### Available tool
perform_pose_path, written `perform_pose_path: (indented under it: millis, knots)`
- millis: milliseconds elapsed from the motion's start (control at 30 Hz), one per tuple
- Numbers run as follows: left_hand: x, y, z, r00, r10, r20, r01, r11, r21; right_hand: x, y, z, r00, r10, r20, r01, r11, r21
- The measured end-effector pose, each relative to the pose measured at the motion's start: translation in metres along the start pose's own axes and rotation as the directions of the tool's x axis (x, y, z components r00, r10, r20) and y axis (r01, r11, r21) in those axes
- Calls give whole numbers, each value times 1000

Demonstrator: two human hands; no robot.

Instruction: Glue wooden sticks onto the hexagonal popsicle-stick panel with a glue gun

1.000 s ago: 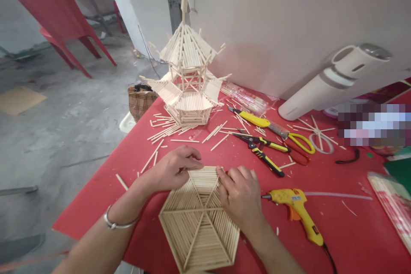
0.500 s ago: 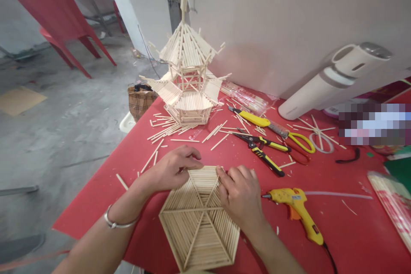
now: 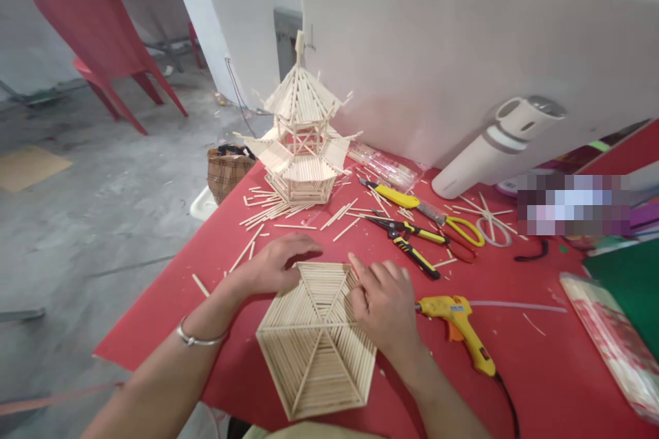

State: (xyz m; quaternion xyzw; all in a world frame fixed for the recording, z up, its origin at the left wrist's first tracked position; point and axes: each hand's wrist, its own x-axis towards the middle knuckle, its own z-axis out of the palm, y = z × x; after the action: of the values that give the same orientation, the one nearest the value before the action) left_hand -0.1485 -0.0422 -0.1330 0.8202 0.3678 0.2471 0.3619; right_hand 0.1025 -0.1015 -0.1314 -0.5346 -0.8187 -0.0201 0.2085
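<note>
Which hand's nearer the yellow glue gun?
Right. The right hand is over the stick panel, just left of the glue gun; the left hand is farther left, at the panel's upper-left edge.

Left hand (image 3: 282,262): palm down, arched | right hand (image 3: 382,296): index extended, others apparently curled

There it lies on the red bench (image 3: 169,309), close to the near edge: a pale hexagonal wooden-stick panel (image 3: 324,343), ribbed side up! Straight ribs meet at its middle, splitting it into wedges of close-laid sticks.
</note>
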Motion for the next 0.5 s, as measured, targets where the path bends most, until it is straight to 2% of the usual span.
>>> perform_pose_path:
  millis: [133, 233, 333, 400, 500]
  knots:
    - [-2, -3, -2, 987, -159, -7, 153, 960, -235, -4, 0, -20, 996, 35, -83, -33, 999, 28]
    - [-6, 5, -6, 956, -282, -79, 257, 936, -240, -17, -4, -35, 993, 38, -108, -33, 998, 47]
    - [-20, 20, -9, 898, -373, -234, 342, 925, -164, -42, -10, -44, 996, 35, -76, -29, 997, 76]
    - [-34, 30, -8, 843, -430, -324, 408, 903, -138, -63, -15, -46, 998, 42, -52, -36, 993, 111]
    - [-61, 40, -2, 769, -525, -364, 502, 849, -165, -93, -20, -44, 993, 115, -7, -112, 974, 197]
